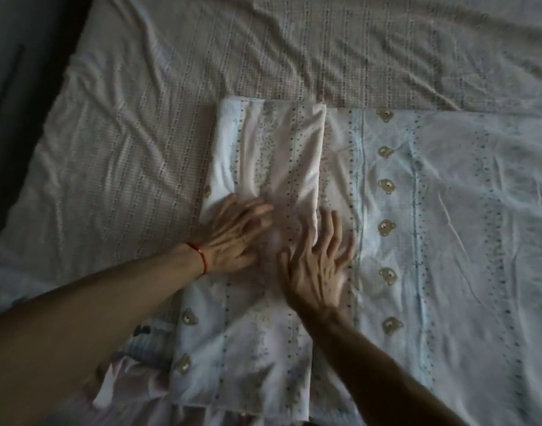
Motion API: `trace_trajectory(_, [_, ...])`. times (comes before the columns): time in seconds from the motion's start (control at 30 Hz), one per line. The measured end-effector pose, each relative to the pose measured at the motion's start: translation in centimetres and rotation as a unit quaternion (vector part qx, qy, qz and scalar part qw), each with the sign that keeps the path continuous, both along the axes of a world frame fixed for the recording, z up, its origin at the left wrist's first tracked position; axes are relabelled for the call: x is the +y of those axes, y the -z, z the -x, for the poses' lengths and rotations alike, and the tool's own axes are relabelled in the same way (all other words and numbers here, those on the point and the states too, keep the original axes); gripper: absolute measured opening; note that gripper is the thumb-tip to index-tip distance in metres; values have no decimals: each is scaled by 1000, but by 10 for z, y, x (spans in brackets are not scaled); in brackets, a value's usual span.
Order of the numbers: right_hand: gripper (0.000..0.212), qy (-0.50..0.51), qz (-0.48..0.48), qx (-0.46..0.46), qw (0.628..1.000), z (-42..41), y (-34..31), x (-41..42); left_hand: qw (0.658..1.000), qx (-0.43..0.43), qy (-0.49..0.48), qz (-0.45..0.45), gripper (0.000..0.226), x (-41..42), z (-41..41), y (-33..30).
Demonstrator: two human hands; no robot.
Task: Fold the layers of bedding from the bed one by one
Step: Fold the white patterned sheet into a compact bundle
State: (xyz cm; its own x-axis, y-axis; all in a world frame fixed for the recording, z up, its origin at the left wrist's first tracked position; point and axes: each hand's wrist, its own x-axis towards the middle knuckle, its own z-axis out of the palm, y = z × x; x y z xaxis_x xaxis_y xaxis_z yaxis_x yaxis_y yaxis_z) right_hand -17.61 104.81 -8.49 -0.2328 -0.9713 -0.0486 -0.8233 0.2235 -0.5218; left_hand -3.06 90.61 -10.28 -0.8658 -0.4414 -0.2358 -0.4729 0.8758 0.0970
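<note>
A white printed sheet (447, 210) lies across the right and near part of the bed (125, 155), on top of a beige checked bedsheet (294, 50) that is wrinkled and covers the mattress out to the left and far edges. The printed sheet is thin and pale, with lengthwise bands of small dark dots, a faint leafy stripe and a row of brown bear faces running from far to near. Its left portion has been doubled over into a narrow folded panel (269, 155), whose straight right edge lies over the single layer that spreads flat to the right. The far end of the panel is square and neat; the near end reaches the bed's near edge, where looser cloth bunches up below it.

The left hand (232, 238) rests flat on the left side of the folded panel, fingers (257, 210) straight and a little apart, palm down and pressing the cloth. A red string bracelet (200, 256) circles that wrist. The right hand (315, 265) lies palm down just beside it, across the panel's right edge, its fingers spread wide and straight on the fabric, gripping nothing. The two hands are close, not touching. A dark strip of floor or wall (20, 87) shows at the far left.
</note>
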Motion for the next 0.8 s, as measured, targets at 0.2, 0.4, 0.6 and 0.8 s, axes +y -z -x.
trace_trajectory(0.2, [82,-102,-84,67,989,92,20,-188,933,75,-352,-25,66,-111,50,-8])
trace_trajectory(0.4, [82,-89,-11,157,983,118,69,-186,912,-8,-409,20,61,-146,65,53])
trace_trajectory(0.6, [84,-85,-14,153,984,119,82,-194,922,32,-379,69,62,-151,60,65])
trace_trajectory(0.8, [86,-101,-21,135,986,121,81,-198,919,-7,-394,12,63,-156,60,50])
